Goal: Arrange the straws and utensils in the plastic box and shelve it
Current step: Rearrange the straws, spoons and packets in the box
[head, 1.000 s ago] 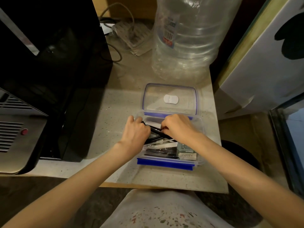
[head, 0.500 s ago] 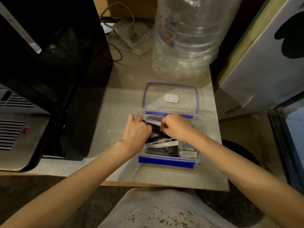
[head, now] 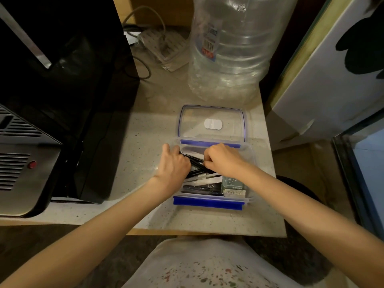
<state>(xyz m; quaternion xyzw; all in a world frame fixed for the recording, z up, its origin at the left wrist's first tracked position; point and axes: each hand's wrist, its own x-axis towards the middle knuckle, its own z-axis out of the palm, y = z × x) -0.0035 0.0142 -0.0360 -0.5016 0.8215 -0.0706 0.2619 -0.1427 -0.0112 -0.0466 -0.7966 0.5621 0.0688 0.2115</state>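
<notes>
Change since earlier: both hands sit almost where they were half a second ago — I see the bundle of thin black straws [head: 194, 163] lying a little flatter across the box.
Head view, box: my clear rectangular plastic box with blue clips [head: 207, 201] rests on the speckled pale countertop [head: 143, 142], near its front edge.
Lid: the clear blue-rimmed lid [head: 212, 123] lies flat behind the box, touching its far wall.
Left hand: my left hand [head: 174, 169] is at the box's left end, fingers curled together around the straw bundle.
Right hand: my right hand [head: 222, 157] is over the box's middle, fingertips pinched on the same straws.
Contents: flat white paper-wrapped utensils [head: 204, 179] lie under the straws; a small green printed packet [head: 232, 185] sits at the right — black pieces beneath are too dark for me to name.
Surroundings: a large clear ribbed plastic water jug [head: 230, 59] stands behind the lid; a black and silver countertop appliance [head: 52, 100] fills the left.
</notes>
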